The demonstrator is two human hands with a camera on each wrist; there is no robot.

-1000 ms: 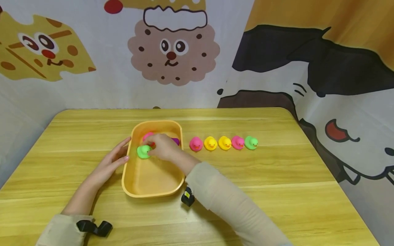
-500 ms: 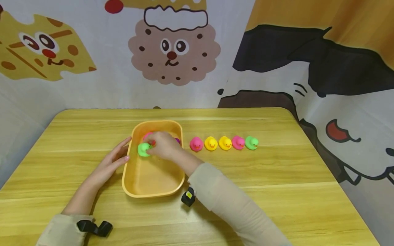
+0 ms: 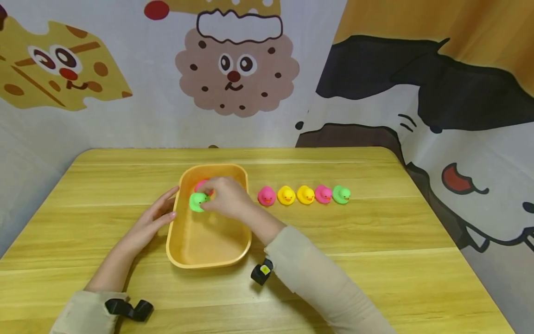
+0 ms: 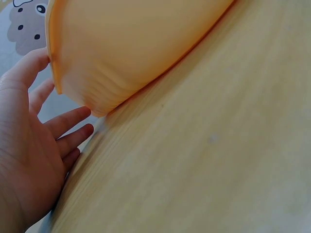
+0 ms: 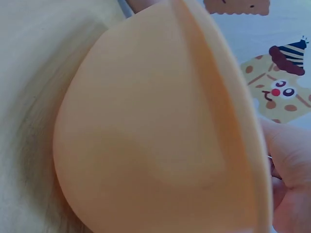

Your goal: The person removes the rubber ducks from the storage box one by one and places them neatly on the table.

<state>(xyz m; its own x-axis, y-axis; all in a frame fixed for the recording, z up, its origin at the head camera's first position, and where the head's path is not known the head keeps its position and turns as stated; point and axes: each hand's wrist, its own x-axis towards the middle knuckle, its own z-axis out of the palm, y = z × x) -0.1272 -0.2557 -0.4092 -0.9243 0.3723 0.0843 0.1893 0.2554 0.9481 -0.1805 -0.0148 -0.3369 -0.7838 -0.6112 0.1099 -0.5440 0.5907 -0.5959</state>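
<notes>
In the head view, an orange plastic tray (image 3: 204, 246) stands on the table. My right hand (image 3: 228, 197) reaches into it from the right and pinches a green rubber duck (image 3: 196, 202) between thumb and fingers. A pink duck (image 3: 201, 185) lies just behind, partly covered by the fingers. My left hand (image 3: 150, 221) touches the tray's left side with its fingers extended. In the left wrist view, spread fingers (image 4: 68, 121) are at the tray's outer wall (image 4: 121, 53). The tray wall (image 5: 146, 121) hides most of my right hand (image 5: 294, 165) in the right wrist view.
Right of the tray, a row of toy ducks runs across the wooden table (image 3: 354, 260): a pink duck (image 3: 266, 196), two yellow ones, another pink one and a green duck (image 3: 341, 195) at the end. A cartoon-printed cloth (image 3: 317, 51) hangs behind the table.
My right hand has shifted slightly right and up with the green duck. A purple thing at the tray's right side, visible before, is now hidden behind the hand. The left hand stays put.
</notes>
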